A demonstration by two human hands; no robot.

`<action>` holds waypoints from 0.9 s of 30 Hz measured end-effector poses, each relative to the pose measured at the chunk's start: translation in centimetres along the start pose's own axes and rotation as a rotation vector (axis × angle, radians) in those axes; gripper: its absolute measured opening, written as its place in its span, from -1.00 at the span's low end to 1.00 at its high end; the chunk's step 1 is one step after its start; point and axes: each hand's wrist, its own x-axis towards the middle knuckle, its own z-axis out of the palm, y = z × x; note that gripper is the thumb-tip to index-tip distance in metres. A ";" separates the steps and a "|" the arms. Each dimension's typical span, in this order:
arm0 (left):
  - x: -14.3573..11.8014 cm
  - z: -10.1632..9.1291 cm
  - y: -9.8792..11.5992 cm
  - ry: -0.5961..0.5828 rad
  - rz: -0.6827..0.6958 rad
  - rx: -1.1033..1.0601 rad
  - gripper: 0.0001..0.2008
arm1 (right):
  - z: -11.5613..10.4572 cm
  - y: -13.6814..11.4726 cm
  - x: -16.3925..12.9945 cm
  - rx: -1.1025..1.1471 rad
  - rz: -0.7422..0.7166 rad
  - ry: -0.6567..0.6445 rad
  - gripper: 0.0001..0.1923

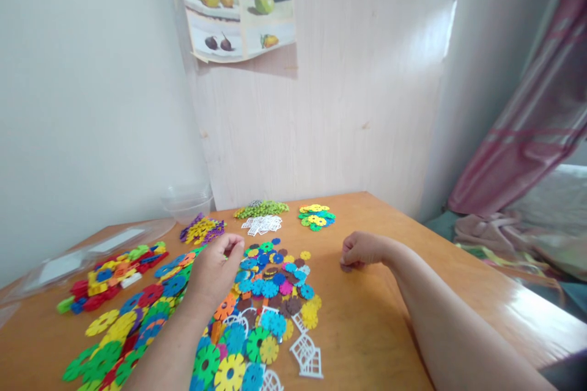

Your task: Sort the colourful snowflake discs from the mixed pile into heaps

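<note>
My right hand (364,248) is closed low over the table, right of the big pile. Under its fingertips shows a small brown notched plastic disc (345,268), pinched against the tabletop. Above the left part of the pile hangs my left hand (215,268), its fingers curled together; whatever they hold, if anything, is hidden. Small notched discs in blue, brown, yellow and pink (285,287) lie loosely between the two hands. Larger flower-shaped discs (230,371) and white plastic window-shaped pieces (303,350) are nearer to me. My left forearm covers part of the pile.
Along the back of the wooden table (367,342) sit yellow-green pieces (266,209), white lattice pieces (261,225), and stacked discs (316,217). Purple and yellow pieces (202,230), building blocks (121,275), a clear tub (187,202) and plastic bags (87,259) are at left.
</note>
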 end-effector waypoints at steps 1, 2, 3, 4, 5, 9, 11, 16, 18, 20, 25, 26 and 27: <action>0.0 0.0 0.0 0.001 -0.001 0.002 -0.72 | 0.0 -0.1 -0.1 -0.018 -0.008 -0.003 -0.84; 0.0 0.0 -0.1 0.001 -0.001 0.006 -0.72 | 0.0 -0.1 -0.2 -0.038 -0.020 -0.010 -0.83; 0.0 0.0 -0.2 0.000 -0.002 0.010 -0.72 | 0.0 -0.2 -0.2 -0.059 -0.034 -0.022 -0.83; 0.0 0.0 -0.2 -0.001 -0.001 0.014 -0.73 | 0.0 -0.3 -0.3 -0.080 -0.049 -0.038 -0.83; 0.0 0.0 -0.3 -0.002 -0.001 0.017 -0.73 | 0.0 -0.3 -0.4 -0.101 -0.061 -0.056 -0.83; 0.2 -0.2 -0.3 0.009 0.004 0.025 -0.74 | 0.2 -0.3 -0.6 -0.149 -0.099 -0.140 -0.84; 0.2 -0.2 -0.3 0.015 0.005 0.028 -0.73 | 0.3 -0.2 -0.7 -0.141 -0.111 -0.167 -0.84; 0.2 -0.3 -0.2 0.020 0.010 0.048 -0.73 | 0.6 -0.5 -1.2 -0.098 -0.154 -0.130 -0.87; 0.2 -0.3 -0.2 0.018 0.013 0.054 -0.73 | 1.0 -1.2 -1.6 -0.034 -0.202 -0.089 -0.87; 0.1 -0.3 -0.1 0.013 0.022 0.053 -0.73 | 1.7 -2.3 -2.1 0.050 -0.232 -0.076 -0.83; -0.2 -0.1 0.6 -0.041 0.063 0.062 -0.75 | 4.2 -5.2 -2.9 0.024 -0.304 -0.051 -0.68; -0.4 0.0 0.9 -0.064 0.076 0.069 -0.76 | 4.7 -5.6 -2.9 -0.021 -0.340 -0.036 -0.67; -0.6 0.0 1.1 -0.090 0.092 0.073 -0.76 | 5.1 -5.9 -2.9 -0.067 -0.372 -0.024 -0.67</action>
